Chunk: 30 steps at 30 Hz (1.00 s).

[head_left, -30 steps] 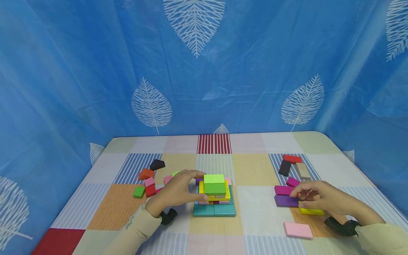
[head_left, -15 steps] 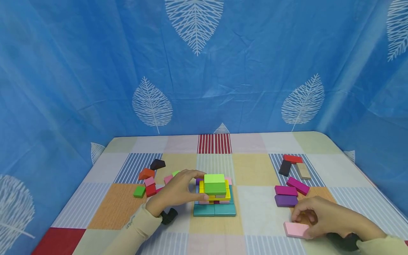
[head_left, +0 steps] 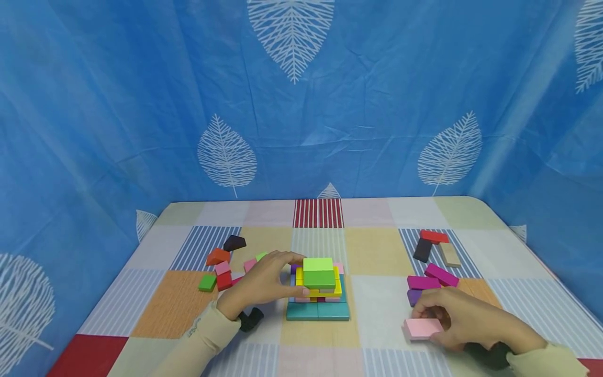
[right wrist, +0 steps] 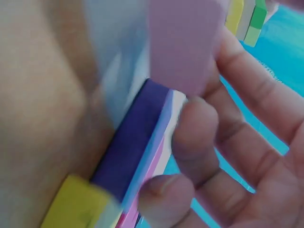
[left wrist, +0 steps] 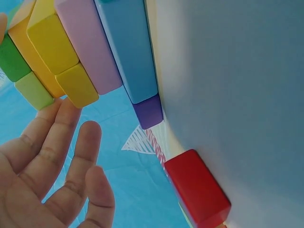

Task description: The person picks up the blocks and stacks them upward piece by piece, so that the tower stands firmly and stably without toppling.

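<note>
In the head view a stepped stack of wooden blocks rises from teal blocks (head_left: 302, 311), through yellow blocks (head_left: 336, 283), to green blocks (head_left: 319, 272) on top. My left hand (head_left: 261, 283) holds the upper part of the stack from its left, thumb at the near end and fingertips at the far end. The left wrist view shows its fingertips against the ends of the green and yellow blocks (left wrist: 78, 88). My right hand (head_left: 464, 317) pinches a flat pink block (head_left: 423, 329) by its right end, over the table's near right part. A purple block (head_left: 413, 297) lies just beyond it, partly hidden.
Magenta blocks (head_left: 441, 274) lie beyond the right hand; red, black and tan blocks (head_left: 449, 255) are farther back. At left sit green (head_left: 207, 283), red (head_left: 224, 280), orange and black (head_left: 234, 243) blocks. A yellow block (right wrist: 76, 204) shows in the right wrist view.
My right hand has left the yellow block beside the purple one, come nearer, taken hold of the pink block and moved it left. My left hand has stayed at the stack.
</note>
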Each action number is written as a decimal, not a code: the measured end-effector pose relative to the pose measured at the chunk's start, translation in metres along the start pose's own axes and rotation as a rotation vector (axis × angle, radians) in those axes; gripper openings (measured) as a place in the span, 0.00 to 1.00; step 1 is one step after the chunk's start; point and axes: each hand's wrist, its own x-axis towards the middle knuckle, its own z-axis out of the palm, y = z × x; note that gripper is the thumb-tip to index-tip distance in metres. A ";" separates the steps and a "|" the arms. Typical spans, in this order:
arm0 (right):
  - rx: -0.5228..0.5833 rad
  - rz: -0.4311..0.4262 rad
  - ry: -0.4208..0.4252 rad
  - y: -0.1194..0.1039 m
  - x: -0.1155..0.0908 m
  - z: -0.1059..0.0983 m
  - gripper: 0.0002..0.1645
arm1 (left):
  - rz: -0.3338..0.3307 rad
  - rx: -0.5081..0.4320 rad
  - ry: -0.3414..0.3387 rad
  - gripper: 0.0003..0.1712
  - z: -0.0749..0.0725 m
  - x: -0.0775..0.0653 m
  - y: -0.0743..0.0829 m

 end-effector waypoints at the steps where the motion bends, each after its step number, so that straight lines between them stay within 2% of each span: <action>1: -0.005 -0.001 0.018 -0.001 0.003 0.000 0.20 | -0.001 0.001 -0.001 0.43 0.000 0.000 0.000; 4: -0.073 -0.078 0.098 -0.003 0.011 0.001 0.20 | -0.003 -0.001 -0.004 0.43 0.000 0.000 0.000; 8: -0.101 -0.168 0.178 -0.006 0.023 0.002 0.21 | -0.004 0.001 -0.002 0.43 0.001 0.000 0.001; 12: -0.019 -0.162 0.199 -0.012 0.035 0.001 0.20 | -0.003 0.003 0.000 0.43 0.000 -0.001 0.002; 14: 0.007 -0.128 0.210 -0.017 0.041 0.001 0.19 | 0.001 0.003 0.001 0.43 0.000 -0.001 0.002; 19: -0.008 -0.074 0.270 -0.026 0.056 0.001 0.20 | 0.009 0.000 -0.003 0.42 -0.001 -0.001 0.002; 25: -0.003 -0.156 0.372 -0.030 0.077 0.005 0.20 | 0.005 0.006 -0.005 0.42 -0.002 -0.001 0.003; 30: 0.025 -0.207 0.413 -0.033 0.095 0.009 0.19 | -0.005 -0.007 -0.010 0.42 -0.001 -0.001 0.003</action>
